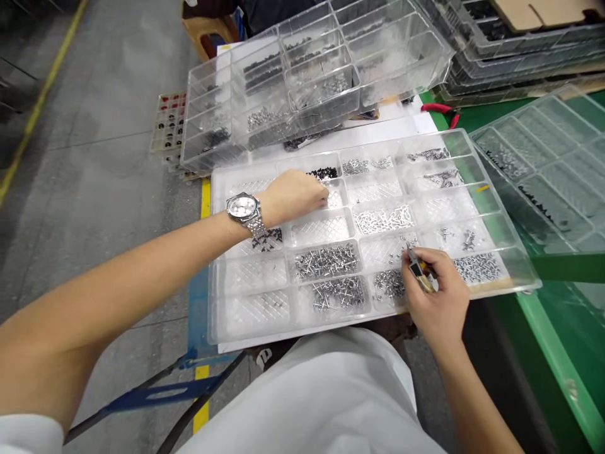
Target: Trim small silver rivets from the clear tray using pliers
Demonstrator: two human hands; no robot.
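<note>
A clear plastic compartment tray (515,277) lay across the person's lap and a white sheet, its cells holding batches of small metal parts. The left hand (293,195), wrist carrying a silver wristwatch (243,208), reached over the tray's upper-left area, fingers curled down into a cell just below the one holding small black screws (324,173); whether the fingertips pinched anything could not be told. The right hand (437,299) sat at the near right edge of the tray, closed on a pair of tweezers (416,268) with a dark and yellow grip, tips pointing up and left over a sparsely filled cell. Silver rivets (327,260) filled the cell in the middle of the tray, with more of the same in the cell just below it. A heap of small silver screws (477,268) lay in the cell to the right of the right hand. Beyond the tray stood a stack of deeper clear sorting bins (397,63), partly loaded with dark and silver hardware. Red-handled pliers (442,110) rested on the green table surface (553,334) behind the tray. Another empty-looking clear tray (558,157) leaned at the right.
</note>
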